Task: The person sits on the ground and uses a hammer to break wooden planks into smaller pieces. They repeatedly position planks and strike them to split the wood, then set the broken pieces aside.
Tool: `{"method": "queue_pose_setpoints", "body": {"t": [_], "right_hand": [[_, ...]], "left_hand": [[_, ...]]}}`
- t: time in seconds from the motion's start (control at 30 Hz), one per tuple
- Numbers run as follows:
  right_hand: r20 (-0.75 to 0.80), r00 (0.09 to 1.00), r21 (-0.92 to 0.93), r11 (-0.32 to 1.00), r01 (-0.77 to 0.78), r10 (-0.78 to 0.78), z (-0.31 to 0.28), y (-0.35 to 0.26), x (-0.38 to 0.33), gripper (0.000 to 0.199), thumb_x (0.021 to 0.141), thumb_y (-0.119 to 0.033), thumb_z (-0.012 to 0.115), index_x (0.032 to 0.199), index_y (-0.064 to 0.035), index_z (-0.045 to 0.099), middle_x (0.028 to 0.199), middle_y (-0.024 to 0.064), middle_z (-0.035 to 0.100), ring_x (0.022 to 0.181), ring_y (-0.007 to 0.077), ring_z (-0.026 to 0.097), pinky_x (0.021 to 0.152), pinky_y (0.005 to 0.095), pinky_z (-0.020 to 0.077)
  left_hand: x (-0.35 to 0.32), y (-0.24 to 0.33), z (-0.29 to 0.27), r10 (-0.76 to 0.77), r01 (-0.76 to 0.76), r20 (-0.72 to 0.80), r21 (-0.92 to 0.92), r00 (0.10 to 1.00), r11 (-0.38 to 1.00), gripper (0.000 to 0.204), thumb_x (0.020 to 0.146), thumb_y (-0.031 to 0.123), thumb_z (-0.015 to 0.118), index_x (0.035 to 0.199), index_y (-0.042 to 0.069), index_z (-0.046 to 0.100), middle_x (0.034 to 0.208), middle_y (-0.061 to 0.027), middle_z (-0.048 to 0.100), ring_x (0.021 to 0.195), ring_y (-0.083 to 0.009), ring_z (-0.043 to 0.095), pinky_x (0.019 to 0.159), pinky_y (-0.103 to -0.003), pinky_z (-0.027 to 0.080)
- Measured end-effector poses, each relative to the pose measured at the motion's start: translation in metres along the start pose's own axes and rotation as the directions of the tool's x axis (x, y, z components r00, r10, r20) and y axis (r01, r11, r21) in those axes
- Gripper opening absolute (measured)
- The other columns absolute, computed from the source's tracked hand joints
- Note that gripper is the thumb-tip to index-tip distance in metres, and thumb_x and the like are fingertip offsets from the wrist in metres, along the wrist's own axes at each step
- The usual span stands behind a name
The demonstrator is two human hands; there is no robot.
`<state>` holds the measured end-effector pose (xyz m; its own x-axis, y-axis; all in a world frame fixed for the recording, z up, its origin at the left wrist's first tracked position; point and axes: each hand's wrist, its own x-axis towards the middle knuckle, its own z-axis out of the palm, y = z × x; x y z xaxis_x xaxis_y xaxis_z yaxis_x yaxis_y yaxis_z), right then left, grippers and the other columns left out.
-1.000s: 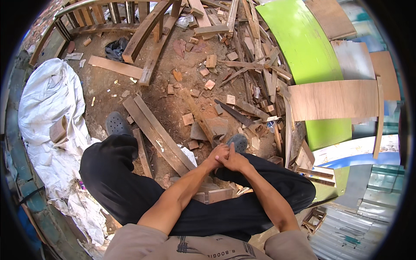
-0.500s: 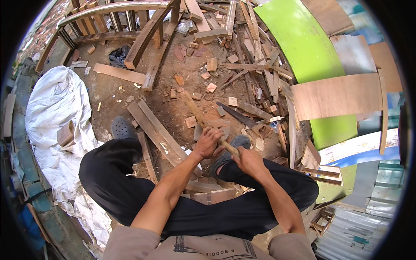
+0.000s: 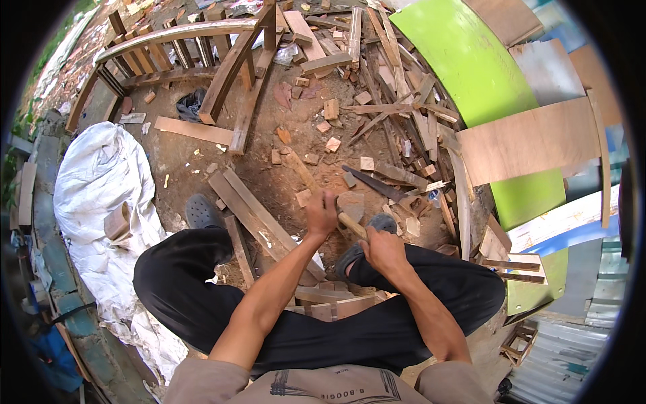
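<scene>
My right hand [image 3: 385,249] is wrapped round the near end of a pale wooden stick [image 3: 351,224], which slants up and left over the ground between my legs. Further along it, my left hand [image 3: 324,214] is closed round the same stick. A similar pale length [image 3: 300,169] shows beyond that hand; whether it is all one piece I cannot tell. Right beside my left hand is a flat grey piece [image 3: 350,204], partly hidden, its kind unclear. A handsaw [image 3: 374,182] with a dark blade lies on the dirt to the right.
Two long planks [image 3: 259,219] lie by my left foot [image 3: 203,212]. Offcuts [image 3: 332,109] are scattered ahead, with a lumber pile [image 3: 410,101] at right. A slatted wooden frame [image 3: 175,30] stands far left, a white sheet [image 3: 108,175] near left. Green board [image 3: 471,67] covers the far right.
My left hand has turned on the stick and its fingers now look more tightly closed. The right hand keeps its hold. The whole view has shifted slightly.
</scene>
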<state>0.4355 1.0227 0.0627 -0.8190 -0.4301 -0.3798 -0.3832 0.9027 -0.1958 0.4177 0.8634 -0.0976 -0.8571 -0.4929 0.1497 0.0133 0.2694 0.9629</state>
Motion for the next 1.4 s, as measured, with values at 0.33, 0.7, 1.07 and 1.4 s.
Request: {"method": "queue_pose_setpoints", "body": {"t": [0.33,0.7,1.07,1.4], "right_hand": [[0.162,0.985,0.06,0.997,0.052,-0.061,0.006,-0.018,0.0,0.029,0.087,-0.028,0.065,0.096,-0.0013,0.06,0.074,0.0201,0.068,0.071,0.0402,0.068,0.064,0.0491,0.0545],[0.174,0.984,0.056,0.998,-0.03,0.02,0.007,-0.023,0.016,0.028,0.088,-0.029,0.063,0.106,-0.0063,0.063,0.08,0.024,0.068,0.08,0.0436,0.066,0.072,0.0519,0.0527],[0.3,0.952,0.094,0.992,-0.089,0.057,0.034,0.001,0.039,0.038,0.086,-0.032,0.068,0.115,-0.0087,0.068,0.087,0.0256,0.068,0.087,0.0428,0.066,0.079,0.0484,0.0519],[0.172,0.985,0.209,0.976,-0.052,0.016,-0.022,-0.04,0.102,0.038,0.082,-0.032,0.069,0.109,-0.0055,0.069,0.09,0.0294,0.068,0.088,0.041,0.067,0.081,0.0453,0.0531]], "left_hand": [[-0.008,-0.062,-0.04,-0.767,0.904,0.523,-0.018,0.373,0.428,0.052,0.086,0.053,0.067,0.098,0.002,0.067,0.08,-0.0082,0.062,0.075,-0.0178,0.061,0.061,-0.032,0.05],[0.038,-0.054,-0.018,-0.457,0.189,0.451,0.522,0.766,0.832,0.046,0.085,0.042,0.064,0.084,-0.004,0.068,0.083,-0.0256,0.067,0.08,-0.0381,0.067,0.071,-0.045,0.051],[0.167,0.033,-0.054,-0.569,0.576,0.613,0.217,0.548,0.788,0.049,0.1,0.047,0.045,0.111,0.001,0.057,0.101,-0.0161,0.063,0.078,-0.0223,0.061,0.068,-0.034,0.051],[0.174,-0.086,-0.059,-0.621,0.552,-0.261,-0.293,0.739,0.781,0.042,0.095,0.034,0.051,0.112,0.0,0.068,0.108,-0.0157,0.07,0.097,-0.027,0.064,0.085,-0.037,0.047]]}}
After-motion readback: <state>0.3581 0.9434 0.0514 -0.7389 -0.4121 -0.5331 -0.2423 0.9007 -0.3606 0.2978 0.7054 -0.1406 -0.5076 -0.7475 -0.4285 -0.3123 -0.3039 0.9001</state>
